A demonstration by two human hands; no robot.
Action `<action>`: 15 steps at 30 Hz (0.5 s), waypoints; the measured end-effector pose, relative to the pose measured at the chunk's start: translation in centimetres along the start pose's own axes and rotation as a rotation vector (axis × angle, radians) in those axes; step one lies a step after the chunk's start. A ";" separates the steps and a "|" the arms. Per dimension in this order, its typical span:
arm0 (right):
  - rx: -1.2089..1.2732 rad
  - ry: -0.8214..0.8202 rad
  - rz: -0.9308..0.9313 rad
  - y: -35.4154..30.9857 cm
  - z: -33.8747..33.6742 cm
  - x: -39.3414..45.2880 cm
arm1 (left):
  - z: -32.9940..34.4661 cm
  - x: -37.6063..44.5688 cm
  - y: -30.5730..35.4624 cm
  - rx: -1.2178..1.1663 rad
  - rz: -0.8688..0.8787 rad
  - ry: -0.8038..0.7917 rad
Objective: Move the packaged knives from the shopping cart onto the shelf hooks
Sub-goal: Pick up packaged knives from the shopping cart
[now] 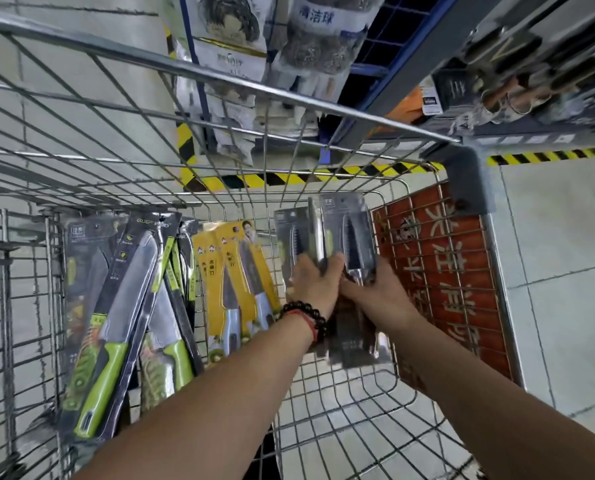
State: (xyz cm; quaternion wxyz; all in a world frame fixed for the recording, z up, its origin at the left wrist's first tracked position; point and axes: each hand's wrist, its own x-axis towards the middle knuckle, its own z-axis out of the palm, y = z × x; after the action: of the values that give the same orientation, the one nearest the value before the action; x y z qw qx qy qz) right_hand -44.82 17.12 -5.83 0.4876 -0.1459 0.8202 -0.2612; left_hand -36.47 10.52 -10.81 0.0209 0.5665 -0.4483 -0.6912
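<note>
Inside the wire shopping cart (219, 76), both hands hold a small stack of grey packaged knives (349, 233) standing upright at the cart's far right. My left hand (315, 284), with a dark bead bracelet at the wrist, grips the stack's left side. My right hand (380, 294) grips its lower right. Yellow packaged knives (225, 271) lean in the middle of the cart. Green-handled packaged knives (116, 323) lie stacked at the left. The shelf hooks (517, 88) with hanging goods are at the upper right.
An orange sign panel (445, 271) lines the cart's right wall. Packs of scouring balls (323, 36) hang on a blue rack ahead. Yellow-black hazard tape (548, 155) marks the shelf base. White floor tiles (566, 271) lie to the right.
</note>
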 end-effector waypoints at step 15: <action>-0.514 0.279 -0.086 4.1 2.5 -0.8 | -2.2 0.4 -2.9 0.346 0.176 0.136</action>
State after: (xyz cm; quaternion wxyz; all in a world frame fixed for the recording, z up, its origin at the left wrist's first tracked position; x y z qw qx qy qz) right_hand -42.22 20.22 -8.56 0.3057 -0.2622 0.9116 -0.0827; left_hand -33.40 10.75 -12.90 0.0136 0.5658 -0.6056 -0.5594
